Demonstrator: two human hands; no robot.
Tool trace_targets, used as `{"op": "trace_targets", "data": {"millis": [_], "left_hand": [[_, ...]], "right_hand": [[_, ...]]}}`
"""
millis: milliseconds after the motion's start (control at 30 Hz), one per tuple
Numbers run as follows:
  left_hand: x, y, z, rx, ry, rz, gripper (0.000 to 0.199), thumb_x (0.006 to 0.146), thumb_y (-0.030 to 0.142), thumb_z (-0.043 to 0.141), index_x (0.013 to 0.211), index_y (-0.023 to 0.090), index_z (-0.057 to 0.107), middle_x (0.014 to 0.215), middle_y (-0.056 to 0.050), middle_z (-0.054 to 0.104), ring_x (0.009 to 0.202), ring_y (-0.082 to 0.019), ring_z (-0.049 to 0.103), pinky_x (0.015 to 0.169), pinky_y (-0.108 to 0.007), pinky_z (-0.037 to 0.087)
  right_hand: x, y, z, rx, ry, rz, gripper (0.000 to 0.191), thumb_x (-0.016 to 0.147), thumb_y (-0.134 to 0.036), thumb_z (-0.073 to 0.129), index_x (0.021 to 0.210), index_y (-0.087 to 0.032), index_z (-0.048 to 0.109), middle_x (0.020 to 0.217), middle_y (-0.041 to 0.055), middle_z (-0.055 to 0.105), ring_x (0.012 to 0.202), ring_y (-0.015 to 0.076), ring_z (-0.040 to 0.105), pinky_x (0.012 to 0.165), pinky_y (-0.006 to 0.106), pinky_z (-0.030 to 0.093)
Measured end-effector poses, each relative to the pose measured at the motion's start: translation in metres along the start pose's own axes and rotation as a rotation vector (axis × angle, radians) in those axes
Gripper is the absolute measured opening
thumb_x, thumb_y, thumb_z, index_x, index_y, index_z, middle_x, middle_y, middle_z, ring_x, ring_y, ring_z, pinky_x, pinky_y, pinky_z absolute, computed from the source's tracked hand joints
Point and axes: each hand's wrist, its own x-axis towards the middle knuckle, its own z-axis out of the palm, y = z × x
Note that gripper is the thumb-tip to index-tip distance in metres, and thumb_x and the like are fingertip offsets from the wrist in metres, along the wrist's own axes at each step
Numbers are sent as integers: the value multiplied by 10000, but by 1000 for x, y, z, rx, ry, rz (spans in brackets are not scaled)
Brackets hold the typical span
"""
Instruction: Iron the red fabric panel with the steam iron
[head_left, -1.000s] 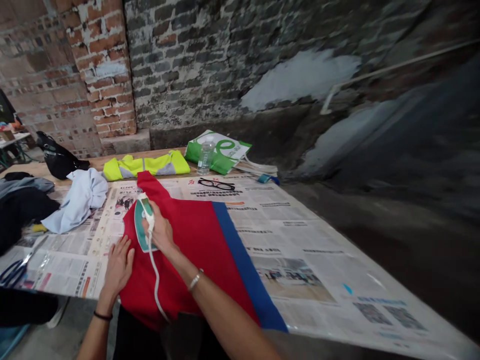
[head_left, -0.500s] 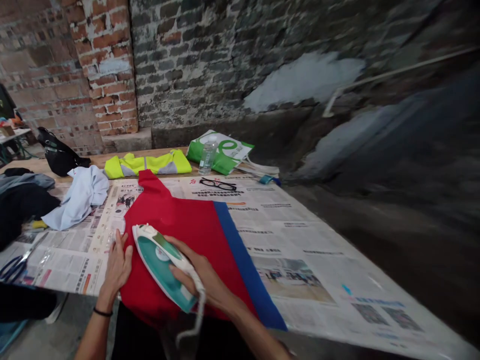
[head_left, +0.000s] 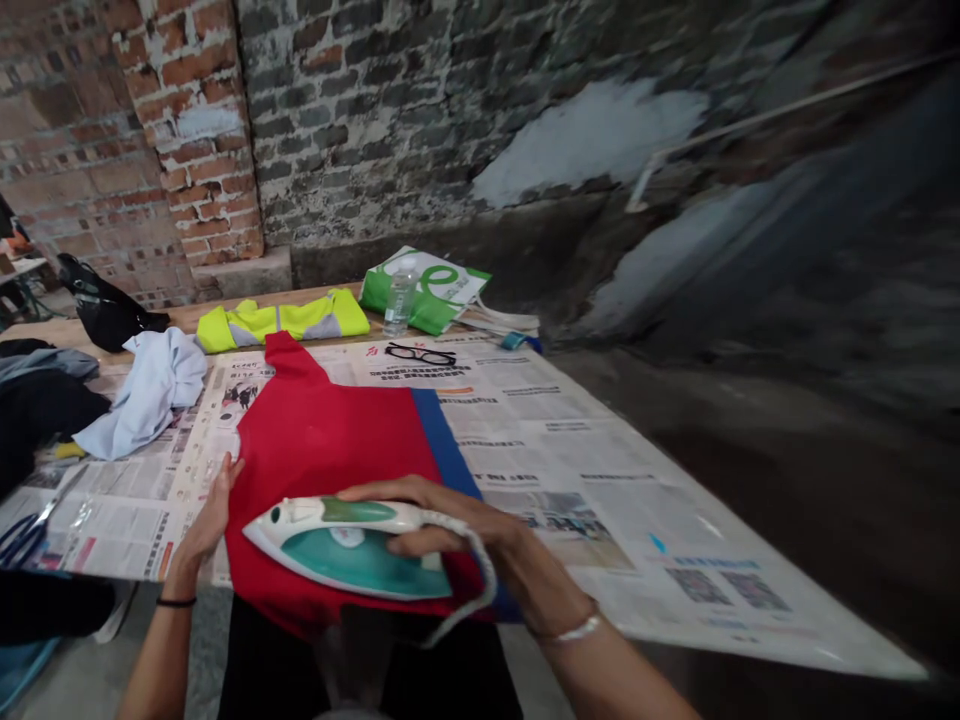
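My right hand [head_left: 465, 530] grips the handle of a white and teal steam iron [head_left: 352, 547], which lies sideways with its tip pointing left, over a red garment with a blue band [head_left: 322, 440]. The iron's white cord curves past my fingers. My left hand [head_left: 206, 515] rests with fingers apart on the garment's left edge, holding nothing. Beneath the garment is spread newspaper [head_left: 540, 440]. The iron hides the lower middle of the red cloth, and I cannot tell whether it touches the cloth.
Along the far edge lie a yellow hi-vis vest [head_left: 281, 322], glasses [head_left: 420, 353], a plastic water bottle [head_left: 400, 298] and a green-white bag [head_left: 424, 290]. To the left are a pale blue cloth [head_left: 150, 395], a black bag [head_left: 101, 315] and scissors [head_left: 22, 535]. A brick wall stands behind.
The iron has swung from upright, through a diagonal, to lying sideways with its tip pointing left, still in my right hand. My left hand stays on the garment's left edge.
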Motion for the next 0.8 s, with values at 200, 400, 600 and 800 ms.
{"op": "trace_targets", "data": {"millis": [200, 400, 600, 800], "left_hand": [[14, -5, -9, 3, 12, 22, 725, 1055, 594, 17, 1625, 240, 292, 1579, -63, 469, 1508, -213, 363, 1245, -456, 353], [15, -14, -10, 131, 90, 98, 668, 1074, 579, 139, 1519, 236, 500, 1583, -70, 468, 1526, -235, 331, 1255, -475, 326], [9, 3, 7, 358, 155, 157, 642, 1056, 539, 331, 1580, 170, 370, 1545, -150, 516, 1484, -287, 418, 1262, -572, 248], [8, 26, 49, 622, 163, 390, 614, 1044, 483, 387, 1567, 162, 391, 1620, -158, 407, 1543, -312, 295, 1252, -602, 232]], "right_hand": [[40, -22, 21, 166, -36, -21, 534, 699, -415, 757, 1210, -262, 779, 864, -29, 737, 655, 146, 595, 563, 210, 463], [-10, -20, 18, 94, 208, 19, 596, 741, -465, 745, 1296, -249, 739, 1115, 44, 768, 906, 246, 704, 738, 289, 562], [-78, -6, 25, -69, 537, 150, 607, 879, -485, 638, 1441, -259, 612, 1403, 109, 654, 1170, 323, 678, 949, 432, 572], [-50, 22, 49, -223, 988, 278, 623, 893, -404, 561, 1473, -179, 532, 1240, 129, 726, 1096, 297, 703, 870, 358, 583]]}}
